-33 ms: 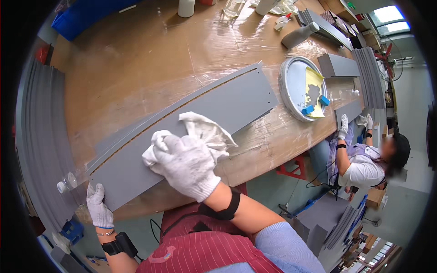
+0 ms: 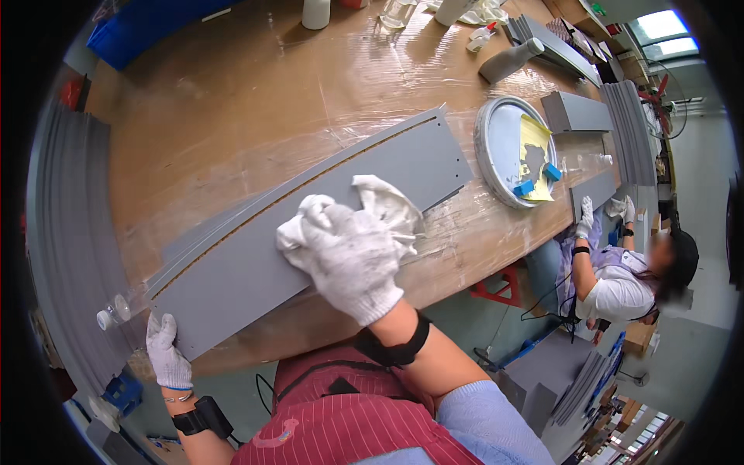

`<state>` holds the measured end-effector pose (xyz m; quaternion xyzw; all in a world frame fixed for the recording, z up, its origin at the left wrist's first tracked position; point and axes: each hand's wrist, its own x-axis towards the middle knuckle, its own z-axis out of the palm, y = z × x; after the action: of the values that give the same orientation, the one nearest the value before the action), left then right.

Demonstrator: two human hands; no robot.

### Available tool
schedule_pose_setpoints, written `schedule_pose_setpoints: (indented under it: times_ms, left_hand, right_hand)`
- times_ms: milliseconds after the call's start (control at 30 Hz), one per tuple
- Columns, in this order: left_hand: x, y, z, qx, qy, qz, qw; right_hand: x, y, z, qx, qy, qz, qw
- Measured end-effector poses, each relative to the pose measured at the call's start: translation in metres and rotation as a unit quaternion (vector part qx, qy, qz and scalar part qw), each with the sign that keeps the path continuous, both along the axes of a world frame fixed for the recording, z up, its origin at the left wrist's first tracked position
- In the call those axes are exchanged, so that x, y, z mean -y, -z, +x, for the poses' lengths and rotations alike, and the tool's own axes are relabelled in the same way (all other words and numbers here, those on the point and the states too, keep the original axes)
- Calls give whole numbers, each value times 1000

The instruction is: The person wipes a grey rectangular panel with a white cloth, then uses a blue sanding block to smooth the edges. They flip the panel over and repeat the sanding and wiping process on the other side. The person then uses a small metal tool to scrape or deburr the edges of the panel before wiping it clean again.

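Note:
A long grey board point(image 2: 232, 271) with a groove along its far edge and small holes at its ends lies slantwise on the table. My right hand point(image 2: 349, 260), in a white knit glove with grey smudges, is closed on a white cloth point(image 2: 384, 203) and presses it against the middle of the board. Part of the cloth spreads out past the fingers to the right. At the board's near left corner my left hand point(image 2: 166, 353), gloved too, grips the edge; its thumb shows on top while the other fingers are partly hidden. More thin grey boards point(image 2: 203, 235) lie beneath this one.
A round pail lid point(image 2: 482, 147) holds yellow paper and blue blocks. Clear plastic bottles point(image 2: 113, 314) lie on the film-covered table point(image 2: 209, 116). Grey boards point(image 2: 74, 232) are stacked at left; a blue bin point(image 2: 128, 35) stands far left. A co-worker point(image 2: 620, 283) handles a board at right.
My right hand has slid the cloth along the board, to the right and slightly away from me. My left hand and the board have stayed in place.

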<state>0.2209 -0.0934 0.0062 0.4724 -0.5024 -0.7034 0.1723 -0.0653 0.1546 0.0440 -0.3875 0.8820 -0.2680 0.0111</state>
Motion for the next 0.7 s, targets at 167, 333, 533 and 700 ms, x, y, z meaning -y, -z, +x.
schedule_pose_setpoints:
  times_ms: [167, 333, 533, 700]
  left_hand:
    - [8, 4, 1, -1, 18, -13, 1000]
    - [-1, -3, 0, 7, 25, -7, 1000]
    - [8, -1, -4, 13, 14, -15, 1000]
    - [-4, -7, -4, 6, -17, -4, 1000]
  right_hand:
    - [-175, 32, -146, -88, 389, 136, 907]
    - [-90, -2, -98, -71, 176, -156, 969]
    - [27, 20, -15, 16, -188, 9, 982]
    - [-89, 35, -129, -147, 114, -23, 982]
